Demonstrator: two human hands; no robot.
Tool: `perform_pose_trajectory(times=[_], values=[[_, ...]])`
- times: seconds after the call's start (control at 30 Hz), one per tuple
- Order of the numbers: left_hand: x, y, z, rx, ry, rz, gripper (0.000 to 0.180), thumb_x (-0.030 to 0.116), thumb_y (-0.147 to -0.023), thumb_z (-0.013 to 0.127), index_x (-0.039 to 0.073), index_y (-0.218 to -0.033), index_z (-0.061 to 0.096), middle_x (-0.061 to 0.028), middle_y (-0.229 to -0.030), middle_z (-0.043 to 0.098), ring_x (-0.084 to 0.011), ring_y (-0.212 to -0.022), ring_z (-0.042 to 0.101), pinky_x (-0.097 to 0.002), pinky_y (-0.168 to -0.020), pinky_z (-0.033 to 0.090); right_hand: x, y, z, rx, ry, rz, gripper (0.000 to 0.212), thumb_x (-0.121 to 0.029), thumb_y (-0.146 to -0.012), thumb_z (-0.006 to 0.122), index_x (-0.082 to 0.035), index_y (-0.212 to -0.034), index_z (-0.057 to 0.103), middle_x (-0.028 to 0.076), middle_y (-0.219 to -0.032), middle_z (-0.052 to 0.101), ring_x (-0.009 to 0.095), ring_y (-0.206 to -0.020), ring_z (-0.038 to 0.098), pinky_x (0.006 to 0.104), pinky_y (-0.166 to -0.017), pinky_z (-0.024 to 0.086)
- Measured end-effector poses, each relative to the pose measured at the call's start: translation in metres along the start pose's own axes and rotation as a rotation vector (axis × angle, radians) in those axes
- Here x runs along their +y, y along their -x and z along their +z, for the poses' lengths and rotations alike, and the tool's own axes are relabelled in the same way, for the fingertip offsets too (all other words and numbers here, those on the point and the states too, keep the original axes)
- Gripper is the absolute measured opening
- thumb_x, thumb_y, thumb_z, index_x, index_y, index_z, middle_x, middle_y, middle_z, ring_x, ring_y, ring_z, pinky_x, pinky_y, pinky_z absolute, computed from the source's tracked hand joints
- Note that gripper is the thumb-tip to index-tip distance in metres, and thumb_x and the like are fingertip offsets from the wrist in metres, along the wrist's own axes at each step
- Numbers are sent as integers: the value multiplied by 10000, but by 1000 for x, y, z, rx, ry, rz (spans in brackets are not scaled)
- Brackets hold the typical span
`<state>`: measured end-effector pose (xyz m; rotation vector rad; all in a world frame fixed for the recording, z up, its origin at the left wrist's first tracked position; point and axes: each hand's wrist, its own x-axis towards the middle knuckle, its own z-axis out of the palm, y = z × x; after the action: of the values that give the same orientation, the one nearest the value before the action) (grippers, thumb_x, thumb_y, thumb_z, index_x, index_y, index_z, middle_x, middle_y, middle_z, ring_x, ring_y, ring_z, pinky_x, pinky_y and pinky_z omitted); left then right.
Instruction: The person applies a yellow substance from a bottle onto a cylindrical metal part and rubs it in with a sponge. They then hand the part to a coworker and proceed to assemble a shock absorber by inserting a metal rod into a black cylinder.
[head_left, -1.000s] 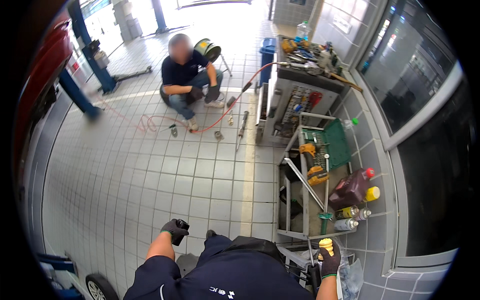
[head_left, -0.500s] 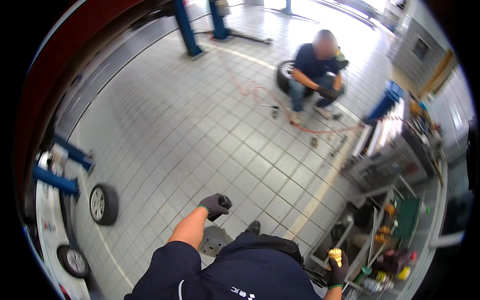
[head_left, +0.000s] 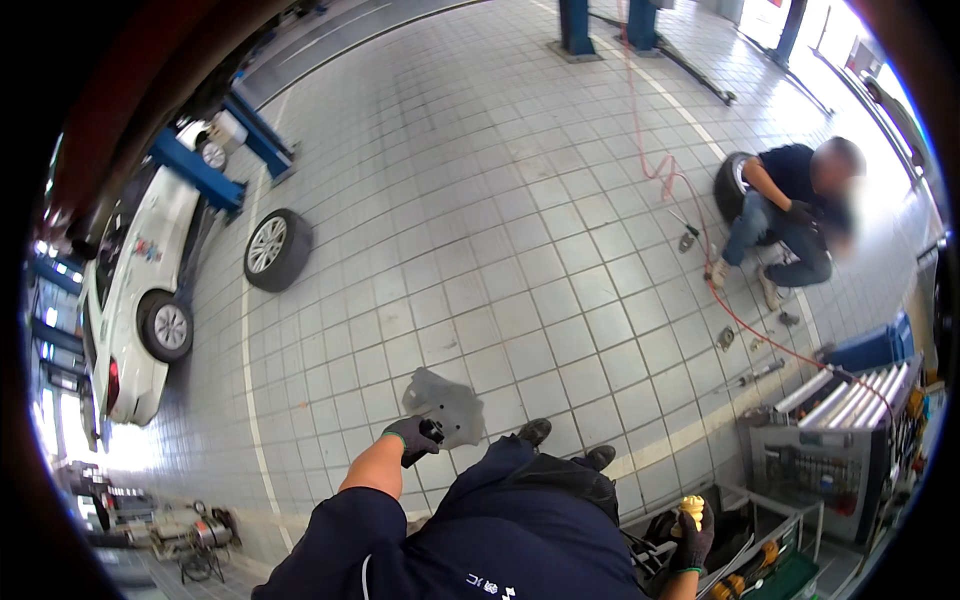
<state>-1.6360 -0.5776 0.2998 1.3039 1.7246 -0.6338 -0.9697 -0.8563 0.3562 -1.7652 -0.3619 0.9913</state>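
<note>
Dark-gloved left hand [head_left: 409, 433] at 7 o'clock grips a small black blocky part [head_left: 431, 430], dark-gloved right hand [head_left: 694, 545] at 5 o'clock grips a ribbed yellow cylindrical piece [head_left: 691, 508], likely split for secure carrying.

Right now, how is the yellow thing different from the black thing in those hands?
The yellow piece is ridged; the black part looks blockier, though partly hidden. The yellow piece is in the right hand, the black part in the left hand. Both are being held.
</note>
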Motion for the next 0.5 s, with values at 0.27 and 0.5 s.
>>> perform_pose_trajectory(times=[0.27, 0.5], values=[[76, 54, 78, 186, 279, 5, 974, 560, -656, 970, 82, -1448, 666, -199, -1373, 754, -386, -1272, 715, -462, -1089, 566, -31, -84, -64, -179, -95, 108, 717, -79, -878, 781, -89, -1561, 565, 75, -1184, 706, 196, -918, 680, 350, -742, 584], [223, 86, 49, 391, 435, 378, 799, 425, -728, 968, 121, -1407, 677, -135, -1304, 773, -312, -1208, 735, -428, -1055, 577, -65, -146, -127, -206, -7, -28, 730, -150, -810, 812, -66, -1492, 566, 87, -1192, 688, 210, -990, 677, 366, -808, 586]])
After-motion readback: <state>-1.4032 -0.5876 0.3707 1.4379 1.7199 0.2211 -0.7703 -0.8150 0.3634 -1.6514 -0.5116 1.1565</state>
